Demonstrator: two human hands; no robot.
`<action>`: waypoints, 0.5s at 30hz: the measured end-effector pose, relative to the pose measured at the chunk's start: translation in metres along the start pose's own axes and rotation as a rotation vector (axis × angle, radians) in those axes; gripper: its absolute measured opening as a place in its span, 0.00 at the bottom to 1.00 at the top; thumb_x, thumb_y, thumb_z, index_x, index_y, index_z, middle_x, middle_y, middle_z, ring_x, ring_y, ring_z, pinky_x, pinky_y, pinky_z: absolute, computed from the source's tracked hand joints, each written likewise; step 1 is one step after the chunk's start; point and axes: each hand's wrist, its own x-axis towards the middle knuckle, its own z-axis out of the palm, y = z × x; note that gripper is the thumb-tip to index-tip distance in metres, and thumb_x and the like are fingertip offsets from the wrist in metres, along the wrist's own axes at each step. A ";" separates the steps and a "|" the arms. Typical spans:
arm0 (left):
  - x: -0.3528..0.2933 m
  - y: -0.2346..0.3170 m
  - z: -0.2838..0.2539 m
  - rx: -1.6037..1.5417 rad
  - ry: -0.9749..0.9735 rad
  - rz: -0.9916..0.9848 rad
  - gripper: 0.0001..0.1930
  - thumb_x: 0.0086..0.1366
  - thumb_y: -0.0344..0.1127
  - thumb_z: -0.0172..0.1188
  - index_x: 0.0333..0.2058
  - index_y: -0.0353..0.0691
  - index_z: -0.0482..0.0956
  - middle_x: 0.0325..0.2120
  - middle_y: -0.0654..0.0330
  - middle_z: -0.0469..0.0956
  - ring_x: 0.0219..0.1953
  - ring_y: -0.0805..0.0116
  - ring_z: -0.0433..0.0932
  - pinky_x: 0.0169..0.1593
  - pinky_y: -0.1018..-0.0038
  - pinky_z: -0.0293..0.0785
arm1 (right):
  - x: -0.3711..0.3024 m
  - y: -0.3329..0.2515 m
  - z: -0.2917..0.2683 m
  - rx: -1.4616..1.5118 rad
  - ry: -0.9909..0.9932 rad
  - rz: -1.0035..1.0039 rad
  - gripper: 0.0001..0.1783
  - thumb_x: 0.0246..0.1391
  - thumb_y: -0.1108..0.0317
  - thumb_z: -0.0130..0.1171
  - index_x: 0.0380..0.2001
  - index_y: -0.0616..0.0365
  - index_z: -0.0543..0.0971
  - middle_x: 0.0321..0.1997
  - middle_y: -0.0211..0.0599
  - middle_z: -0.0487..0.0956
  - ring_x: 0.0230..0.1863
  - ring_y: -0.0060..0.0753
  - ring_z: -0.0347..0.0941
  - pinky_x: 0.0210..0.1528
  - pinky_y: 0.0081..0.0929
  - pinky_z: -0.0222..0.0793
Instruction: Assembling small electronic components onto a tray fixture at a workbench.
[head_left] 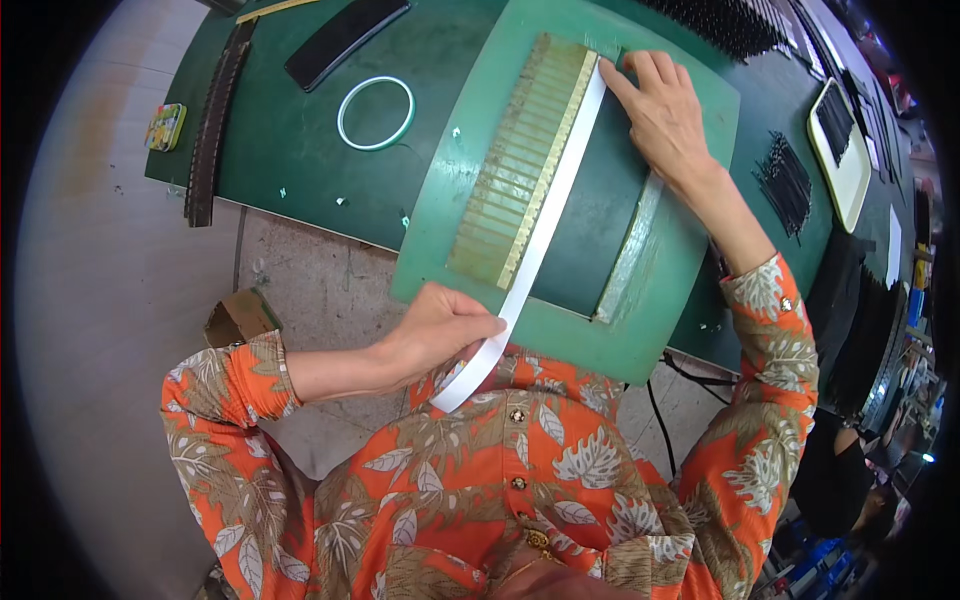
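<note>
A white strip of tape (545, 235) stretches slantwise along the brass-coloured edge of a slatted panel (525, 150). That panel lies on a pale green board (440, 215) over the table's near edge. My left hand (430, 330) is closed, pinching the tape near its close end between thumb and fingers. The tape's loose tail curls down past it toward my body. At the far end, my right hand (662, 110) has its thumb against the tape, with its other fingers bent over the board. Some of its fingertips are hard to see.
On the dark green table (270, 150) lie a roll of tape (408, 120), a black curved case (345, 40) and a dark strip (215, 125). Black thin pieces (785, 185) and a cream tray (840, 150) sit at right. A cardboard box (240, 318) stands below left.
</note>
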 end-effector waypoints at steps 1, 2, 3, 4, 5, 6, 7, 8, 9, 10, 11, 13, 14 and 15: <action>-0.002 0.003 0.000 -0.006 0.008 -0.005 0.10 0.60 0.32 0.58 0.31 0.28 0.79 0.24 0.52 0.80 0.26 0.69 0.81 0.28 0.81 0.76 | 0.002 -0.001 -0.003 -0.016 0.016 -0.044 0.34 0.34 0.78 0.54 0.53 0.52 0.69 0.42 0.37 0.69 0.49 0.37 0.64 0.53 0.32 0.60; -0.004 0.006 0.000 -0.011 0.017 -0.009 0.10 0.60 0.32 0.58 0.31 0.28 0.79 0.24 0.53 0.80 0.25 0.69 0.81 0.28 0.80 0.76 | 0.003 -0.002 -0.005 -0.032 0.033 -0.088 0.33 0.35 0.78 0.53 0.52 0.54 0.69 0.42 0.37 0.69 0.49 0.37 0.64 0.52 0.32 0.60; -0.005 0.006 0.000 -0.016 0.026 -0.012 0.09 0.60 0.32 0.58 0.30 0.28 0.79 0.24 0.53 0.80 0.25 0.70 0.81 0.27 0.80 0.76 | 0.001 -0.004 -0.006 -0.049 0.050 -0.131 0.31 0.35 0.78 0.53 0.51 0.57 0.69 0.41 0.37 0.69 0.48 0.37 0.64 0.51 0.33 0.61; -0.005 0.006 0.001 -0.009 0.023 -0.021 0.09 0.60 0.32 0.58 0.30 0.28 0.79 0.24 0.53 0.80 0.25 0.70 0.81 0.27 0.80 0.76 | -0.002 -0.007 -0.006 -0.045 0.046 -0.122 0.31 0.35 0.78 0.53 0.51 0.57 0.69 0.41 0.37 0.69 0.48 0.37 0.64 0.51 0.33 0.61; -0.005 0.005 0.001 -0.016 0.018 -0.012 0.09 0.60 0.31 0.58 0.30 0.28 0.79 0.23 0.53 0.80 0.25 0.70 0.81 0.27 0.80 0.75 | -0.004 -0.010 -0.006 -0.031 0.061 -0.151 0.30 0.36 0.77 0.52 0.50 0.58 0.69 0.41 0.37 0.68 0.48 0.37 0.64 0.51 0.32 0.61; -0.004 0.004 0.001 -0.023 0.012 -0.002 0.09 0.59 0.31 0.58 0.30 0.28 0.79 0.23 0.53 0.80 0.24 0.70 0.81 0.26 0.80 0.75 | -0.007 -0.012 -0.007 -0.018 0.076 -0.180 0.29 0.37 0.77 0.52 0.50 0.60 0.70 0.40 0.36 0.68 0.47 0.37 0.64 0.51 0.32 0.61; -0.004 0.004 0.001 -0.029 0.006 0.008 0.09 0.59 0.31 0.58 0.30 0.28 0.79 0.23 0.53 0.80 0.24 0.70 0.80 0.26 0.80 0.75 | -0.010 -0.015 -0.008 -0.005 0.091 -0.208 0.27 0.38 0.76 0.51 0.49 0.61 0.70 0.39 0.36 0.68 0.47 0.37 0.64 0.50 0.31 0.61; -0.003 0.003 0.001 -0.025 0.004 0.005 0.09 0.59 0.31 0.58 0.30 0.28 0.79 0.23 0.53 0.80 0.24 0.70 0.80 0.26 0.80 0.75 | -0.013 -0.018 -0.010 -0.005 0.089 -0.204 0.27 0.38 0.76 0.51 0.49 0.61 0.70 0.39 0.36 0.68 0.47 0.37 0.64 0.50 0.31 0.61; -0.003 0.002 0.002 -0.019 0.010 0.005 0.09 0.59 0.31 0.58 0.30 0.29 0.79 0.22 0.53 0.80 0.24 0.70 0.81 0.26 0.80 0.75 | -0.018 -0.022 -0.014 0.010 0.083 -0.213 0.27 0.39 0.76 0.51 0.49 0.61 0.69 0.39 0.36 0.67 0.47 0.36 0.64 0.50 0.31 0.61; -0.002 0.002 0.001 -0.010 0.017 0.004 0.09 0.59 0.32 0.58 0.30 0.29 0.79 0.22 0.54 0.80 0.24 0.70 0.81 0.26 0.80 0.75 | -0.022 -0.026 -0.017 0.027 0.078 -0.220 0.27 0.40 0.75 0.50 0.49 0.62 0.69 0.38 0.36 0.67 0.47 0.36 0.64 0.50 0.31 0.61; -0.002 0.002 0.001 -0.001 0.024 0.003 0.09 0.59 0.32 0.58 0.29 0.29 0.79 0.22 0.54 0.80 0.24 0.70 0.81 0.26 0.79 0.75 | -0.026 -0.030 -0.020 0.043 0.073 -0.227 0.26 0.41 0.74 0.50 0.49 0.62 0.69 0.38 0.36 0.67 0.47 0.36 0.64 0.51 0.30 0.61; -0.002 0.001 0.001 0.006 0.032 0.004 0.09 0.59 0.32 0.58 0.29 0.29 0.79 0.22 0.54 0.80 0.24 0.70 0.80 0.26 0.79 0.75 | -0.035 -0.038 -0.025 0.069 0.053 -0.226 0.26 0.41 0.74 0.50 0.50 0.62 0.69 0.38 0.36 0.67 0.47 0.35 0.64 0.50 0.30 0.61; -0.002 0.001 0.001 0.005 0.043 0.010 0.09 0.59 0.32 0.58 0.29 0.29 0.79 0.22 0.54 0.80 0.24 0.70 0.80 0.26 0.79 0.75 | -0.039 -0.042 -0.027 0.095 0.036 -0.236 0.27 0.42 0.73 0.49 0.50 0.62 0.69 0.38 0.36 0.67 0.46 0.35 0.64 0.50 0.30 0.61; -0.002 0.001 0.001 0.007 0.052 0.016 0.09 0.59 0.32 0.59 0.29 0.30 0.79 0.22 0.53 0.80 0.24 0.70 0.80 0.26 0.79 0.76 | -0.043 -0.046 -0.029 0.120 0.019 -0.243 0.27 0.42 0.73 0.49 0.51 0.62 0.68 0.37 0.36 0.67 0.46 0.35 0.64 0.50 0.30 0.61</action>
